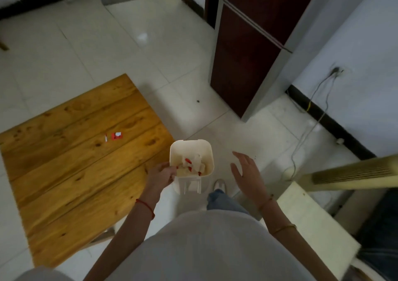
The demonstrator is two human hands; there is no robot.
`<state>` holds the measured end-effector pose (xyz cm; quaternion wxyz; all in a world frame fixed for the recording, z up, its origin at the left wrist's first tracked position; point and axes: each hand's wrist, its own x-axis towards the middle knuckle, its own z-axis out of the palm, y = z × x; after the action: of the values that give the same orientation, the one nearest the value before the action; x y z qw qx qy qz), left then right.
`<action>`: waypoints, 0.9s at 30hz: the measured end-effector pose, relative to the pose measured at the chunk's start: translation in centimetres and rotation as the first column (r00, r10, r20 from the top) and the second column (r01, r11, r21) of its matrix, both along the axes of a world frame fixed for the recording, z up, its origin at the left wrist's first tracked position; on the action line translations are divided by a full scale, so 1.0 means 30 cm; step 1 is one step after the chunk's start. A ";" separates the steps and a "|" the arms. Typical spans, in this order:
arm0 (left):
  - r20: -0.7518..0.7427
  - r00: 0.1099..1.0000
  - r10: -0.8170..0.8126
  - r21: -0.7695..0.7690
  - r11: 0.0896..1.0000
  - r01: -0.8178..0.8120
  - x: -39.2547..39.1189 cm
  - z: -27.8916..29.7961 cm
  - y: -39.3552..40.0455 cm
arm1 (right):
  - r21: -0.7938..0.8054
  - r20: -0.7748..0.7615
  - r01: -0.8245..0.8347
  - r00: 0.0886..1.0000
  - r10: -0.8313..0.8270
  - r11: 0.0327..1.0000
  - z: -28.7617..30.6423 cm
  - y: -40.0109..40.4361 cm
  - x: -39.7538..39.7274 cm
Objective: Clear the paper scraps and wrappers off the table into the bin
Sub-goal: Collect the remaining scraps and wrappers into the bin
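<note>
A white square bin [191, 146] stands on the floor by the right corner of the wooden table [71, 162]. Several red and white scraps [191, 165] lie inside it. My left hand [162, 175] rests at the bin's left rim with its fingertips over the opening; whether it holds anything I cannot tell. My right hand [245, 170] hovers open to the right of the bin, fingers spread, holding nothing. A red and white wrapper piece [117, 136] and a thin strip [106, 138] beside it lie on the table's middle.
A dark red fridge [247, 50] stands on the tiled floor beyond the bin. A beige fan column [353, 173] leans in at the right, with a cable [310, 130] running to a wall socket. My foot [219, 184] is beside the bin.
</note>
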<state>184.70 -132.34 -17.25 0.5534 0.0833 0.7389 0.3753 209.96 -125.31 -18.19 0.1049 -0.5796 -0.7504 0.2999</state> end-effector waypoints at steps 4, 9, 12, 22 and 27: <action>-0.021 1.000 0.016 0.029 0.999 -0.015 0.110 0.024 0.225 | 0.028 0.030 -0.051 0.998 0.050 0.998 0.049 0.277 0.109; -0.012 0.994 0.109 0.054 0.993 -0.108 0.175 0.054 0.449 | 0.029 0.037 -0.147 0.989 0.146 0.989 0.074 0.543 0.160; -0.014 0.988 0.156 0.052 0.987 -0.155 0.167 0.054 0.541 | 0.028 0.029 -0.188 0.982 0.187 0.982 0.078 0.668 0.139; 0.024 0.950 0.312 0.038 0.949 -0.313 0.013 -0.009 0.853 | -0.024 0.026 -0.338 0.941 0.339 0.941 0.021 1.089 -0.112; 0.019 0.911 0.411 0.053 0.910 -0.412 -0.142 -0.022 1.041 | -0.005 0.008 -0.472 0.882 0.472 0.882 0.017 1.353 -0.348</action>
<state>180.43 -101.12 -17.90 0.4623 -0.0600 0.7270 0.5042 199.52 -84.72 -17.68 0.0245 -0.3811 -0.8690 0.3148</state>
